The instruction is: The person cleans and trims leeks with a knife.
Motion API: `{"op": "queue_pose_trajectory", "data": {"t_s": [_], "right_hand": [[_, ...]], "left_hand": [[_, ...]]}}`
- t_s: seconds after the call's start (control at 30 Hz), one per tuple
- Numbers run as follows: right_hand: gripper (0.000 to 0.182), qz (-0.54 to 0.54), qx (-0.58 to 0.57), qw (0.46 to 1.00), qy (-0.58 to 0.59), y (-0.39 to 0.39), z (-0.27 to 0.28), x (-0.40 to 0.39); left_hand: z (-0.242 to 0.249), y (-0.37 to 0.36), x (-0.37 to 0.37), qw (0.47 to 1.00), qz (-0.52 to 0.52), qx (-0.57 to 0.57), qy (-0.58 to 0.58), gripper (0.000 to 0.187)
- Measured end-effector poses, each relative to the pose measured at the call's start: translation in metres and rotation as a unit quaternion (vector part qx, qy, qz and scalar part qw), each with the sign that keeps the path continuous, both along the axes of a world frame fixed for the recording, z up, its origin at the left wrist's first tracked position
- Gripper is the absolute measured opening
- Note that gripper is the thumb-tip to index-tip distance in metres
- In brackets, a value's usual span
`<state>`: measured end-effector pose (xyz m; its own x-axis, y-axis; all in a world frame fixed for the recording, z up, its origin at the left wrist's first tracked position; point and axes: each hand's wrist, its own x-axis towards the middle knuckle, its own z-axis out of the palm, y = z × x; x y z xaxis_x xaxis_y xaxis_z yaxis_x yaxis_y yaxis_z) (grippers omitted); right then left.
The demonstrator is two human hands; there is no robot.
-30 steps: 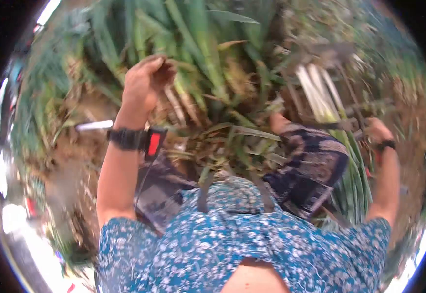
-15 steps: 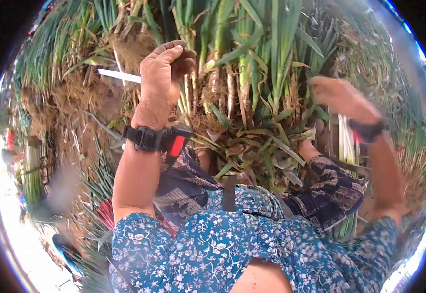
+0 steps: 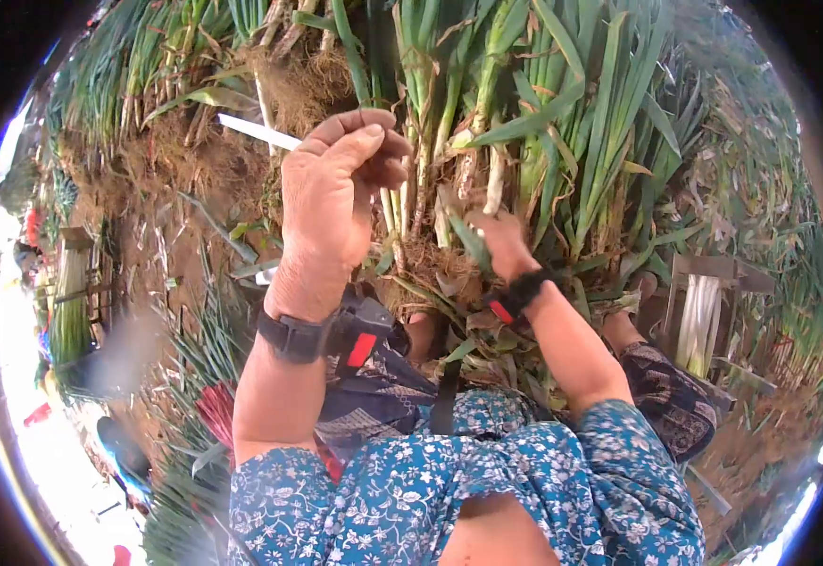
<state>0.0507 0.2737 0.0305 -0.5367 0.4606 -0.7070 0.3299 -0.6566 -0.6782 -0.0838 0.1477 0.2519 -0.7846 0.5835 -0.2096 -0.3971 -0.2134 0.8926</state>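
My left hand (image 3: 336,184) is raised with its fingers curled closed around a knife (image 3: 258,131). Only the knife's pale blade shows, pointing left; the handle is hidden in the fist. Lower and to the right, my right hand (image 3: 504,243) is closed on the white lower stalk of a green onion (image 3: 495,184). That stalk stands among a dense row of green onions (image 3: 609,123) with tall green leaves and brown, soil-covered roots. A loose green leaf hangs just left of my right fingers.
Trimmed leaves and peelings (image 3: 468,349) litter the ground between my feet. A bundle of white stalks (image 3: 699,325) sits in a wooden frame at right, and another bundle (image 3: 70,325) stands at far left. Red strands (image 3: 215,412) lie beside my left elbow.
My right hand has swung in from the far right and taken hold of a green onion stalk. My left hand, still gripping the knife, appears slightly lower and further right.
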Motion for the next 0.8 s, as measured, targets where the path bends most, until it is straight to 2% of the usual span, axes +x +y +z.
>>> {"op": "queue_pose_trajectory", "data": {"t_s": [0.03, 0.13, 0.2, 0.23, 0.3, 0.4, 0.43, 0.47, 0.5, 0.57, 0.6, 0.63, 0.67, 0.73, 0.77, 0.8], "right_hand": [[0.03, 0.043, 0.059, 0.995, 0.063, 0.004, 0.026, 0.014], [0.03, 0.152, 0.206, 0.96, 0.114, 0.029, 0.013, 0.044], [0.028, 0.126, 0.124, 0.984, 0.006, 0.031, 0.021, 0.048], [0.028, 0.177, 0.216, 0.96, -0.006, 0.047, -0.033, 0.054], [0.027, 0.144, 0.197, 0.97, -0.01, 0.042, -0.019, 0.054], [0.027, 0.132, 0.161, 0.978, -0.005, 0.027, 0.039, 0.068], [0.028, 0.156, 0.236, 0.959, 0.001, 0.036, -0.006, 0.083], [0.03, 0.171, 0.253, 0.952, -0.007, 0.038, -0.023, 0.09], [0.032, 0.187, 0.27, 0.944, -0.014, 0.039, -0.04, 0.096], [0.039, 0.193, 0.2, 0.959, -0.047, 0.033, -0.005, 0.085], [0.038, 0.183, 0.206, 0.961, -0.018, 0.03, -0.011, 0.088], [0.042, 0.202, 0.213, 0.955, -0.028, 0.031, -0.017, 0.089], [0.047, 0.22, 0.221, 0.949, -0.038, 0.033, -0.021, 0.09], [0.058, 0.19, 0.262, 0.946, 0.012, 0.03, -0.021, 0.089], [0.066, 0.201, 0.236, 0.95, 0.028, 0.032, -0.017, 0.09], [0.061, 0.177, 0.222, 0.958, 0.05, 0.031, -0.011, 0.089]], "left_hand": [[0.002, 0.001, 0.001, 1.0, 0.016, -0.011, 0.007, 0.013], [-0.005, 0.005, 0.002, 1.0, -0.007, -0.014, 0.0, 0.013], [-0.005, 0.005, 0.005, 0.999, -0.008, -0.04, 0.003, 0.015], [-0.007, 0.004, 0.005, 0.999, -0.005, -0.043, 0.008, 0.015], [-0.013, -0.001, 0.002, 0.999, 0.006, -0.037, 0.005, 0.015], [-0.019, -0.011, -0.004, 0.997, 0.003, -0.082, 0.0, 0.015], [-0.028, -0.01, -0.011, 0.993, -0.021, -0.119, -0.008, 0.014], [-0.039, -0.004, -0.016, 0.984, -0.05, -0.169, 0.014, 0.015], [-0.052, 0.005, -0.022, 0.971, -0.079, -0.222, 0.035, 0.016], [-0.091, 0.027, -0.033, 0.939, -0.123, -0.301, 0.113, 0.02], [-0.125, 0.038, -0.038, 0.92, -0.136, -0.326, 0.168, 0.022], [-0.182, 0.046, -0.048, 0.858, -0.156, -0.36, 0.332, 0.025], [-0.222, 0.059, -0.059, 0.768, -0.169, -0.381, 0.487, 0.027], [-0.223, 0.088, -0.038, 0.805, -0.157, -0.472, 0.324, 0.036], [-0.241, 0.098, -0.038, 0.777, -0.165, -0.505, 0.337, 0.041], [-0.259, 0.105, -0.038, 0.747, -0.173, -0.538, 0.349, 0.047]]}}
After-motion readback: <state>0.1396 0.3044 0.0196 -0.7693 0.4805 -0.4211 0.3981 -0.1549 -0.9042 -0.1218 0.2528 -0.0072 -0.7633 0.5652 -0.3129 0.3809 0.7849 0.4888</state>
